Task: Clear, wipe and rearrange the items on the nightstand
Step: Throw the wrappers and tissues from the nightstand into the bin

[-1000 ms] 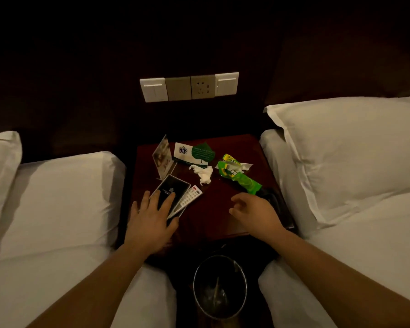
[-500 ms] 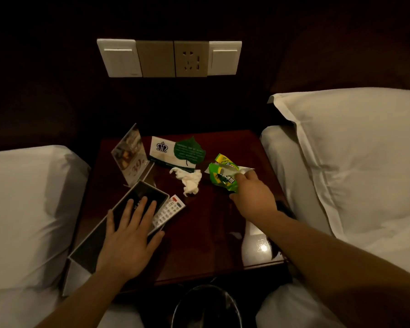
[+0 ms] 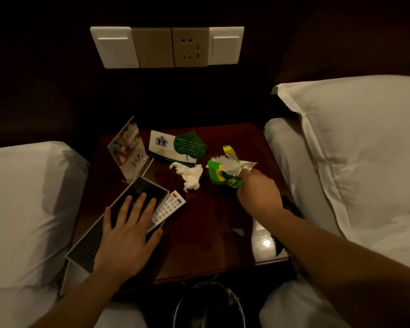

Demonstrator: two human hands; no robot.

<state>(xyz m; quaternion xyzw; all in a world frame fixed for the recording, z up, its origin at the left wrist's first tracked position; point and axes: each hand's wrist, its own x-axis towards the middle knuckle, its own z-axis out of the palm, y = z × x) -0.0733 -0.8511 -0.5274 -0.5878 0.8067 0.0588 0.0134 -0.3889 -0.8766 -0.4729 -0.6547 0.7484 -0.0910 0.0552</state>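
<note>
Under my left hand (image 3: 128, 235), which lies flat with straight fingers (image 3: 141, 207), is a dark tray (image 3: 90, 247) on the nightstand (image 3: 211, 233); the white remote control (image 3: 169, 205) lies just right of its fingers. My right hand (image 3: 258, 197) grips a green wrapper (image 3: 223, 177) and white paper (image 3: 239, 165); a crumpled tissue (image 3: 191, 175) lies near, left of it.

Probably a dim hotel room; twin beds (image 3: 21, 197) flank a nightstand (image 3: 211, 233); crested card (image 3: 161, 144).

Both forearms are bare as far as they show, and so are the left hand (image 3: 126, 237) and right hand (image 3: 258, 197).
</note>
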